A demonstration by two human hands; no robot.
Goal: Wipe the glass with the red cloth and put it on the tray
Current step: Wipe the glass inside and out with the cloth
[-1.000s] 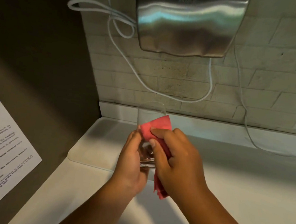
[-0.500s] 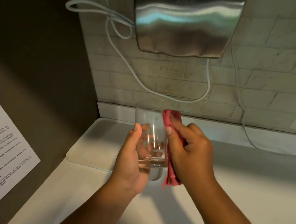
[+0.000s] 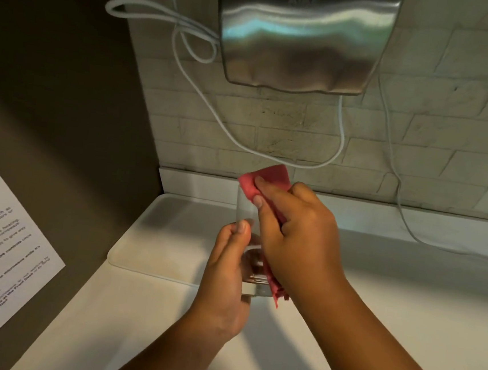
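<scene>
A clear drinking glass (image 3: 245, 212) is held upright above the white counter, near the right end of a white tray (image 3: 154, 236). My left hand (image 3: 228, 275) grips its lower part from the left, thumb on the near wall. My right hand (image 3: 294, 237) presses the red cloth (image 3: 270, 177) over the glass's rim and right side. The cloth's tail (image 3: 275, 292) hangs down past the glass's base. Most of the glass's right wall is hidden by my right hand and the cloth.
A steel hand dryer (image 3: 305, 35) is mounted on the brick wall above, with white cables (image 3: 189, 60) looping below it. A dark panel with a printed notice (image 3: 1, 251) stands at the left. White counter (image 3: 404, 304) stretches to the right.
My right hand has slid the red cloth from the glass's right side up over its rim. The left hand keeps its hold low on the glass.
</scene>
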